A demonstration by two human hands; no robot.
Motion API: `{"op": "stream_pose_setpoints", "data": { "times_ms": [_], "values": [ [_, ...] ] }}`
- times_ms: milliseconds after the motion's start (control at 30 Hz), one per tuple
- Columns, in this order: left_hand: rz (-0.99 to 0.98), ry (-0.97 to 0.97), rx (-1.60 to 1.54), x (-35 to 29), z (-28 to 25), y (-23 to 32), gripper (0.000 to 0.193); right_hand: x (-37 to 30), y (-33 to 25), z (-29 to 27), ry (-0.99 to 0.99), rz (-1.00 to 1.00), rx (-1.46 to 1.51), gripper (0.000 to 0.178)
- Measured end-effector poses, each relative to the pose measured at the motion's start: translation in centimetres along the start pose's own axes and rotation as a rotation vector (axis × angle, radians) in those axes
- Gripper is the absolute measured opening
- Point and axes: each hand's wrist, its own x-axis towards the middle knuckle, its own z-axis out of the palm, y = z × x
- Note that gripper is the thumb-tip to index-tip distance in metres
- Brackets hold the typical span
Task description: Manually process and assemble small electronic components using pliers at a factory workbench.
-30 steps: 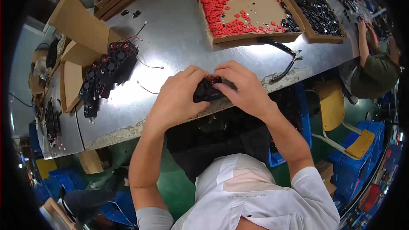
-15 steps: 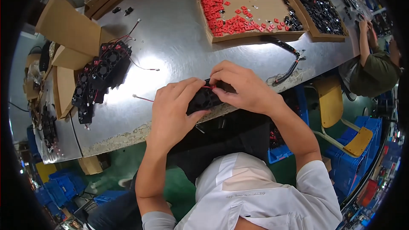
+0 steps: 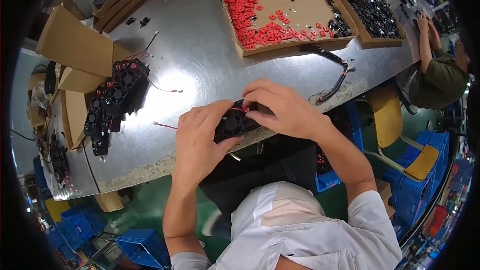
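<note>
One fan [image 3: 231,124], ends covered, is held at near edge of table [image 3: 200,45] by left hand [image 3: 196,135], fingers curled; red bit [image 3: 245,109], half-hidden, is pinched by right hand [image 3: 286,110]; room is left mid-table.

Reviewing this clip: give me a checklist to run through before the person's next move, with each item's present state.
1. Fan unit steadied: ok. The left hand grips the black fan unit near the table's front edge.
2. Small red piece in hand: ok. The right hand has thumb and fingertips at the small red piece on the unit.
3. Red piece fully seated: cannot tell; fingers cover it.
4. Wire lead joined to this unit: cannot tell; it disappears behind the left hand.
5. Pliers clear of both hands: ok. They lie open to the right.
</note>
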Motion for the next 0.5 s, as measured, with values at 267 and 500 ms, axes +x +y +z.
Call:
{"op": "stream_pose_setpoints", "data": {
  "times_ms": [267,500],
  "values": [
    [0.042,-0.005,-0.004,0.1,-0.2,-0.4,0.068,1.3,1.1,-0.7,-0.118,-0.134,-0.048,0.021],
    [0.045,0.006,-0.017,0.0,-0.2,-0.6,0.067,1.0,1.5,-1.1,-0.026,-0.128,0.006,0.021]
  ]
}}
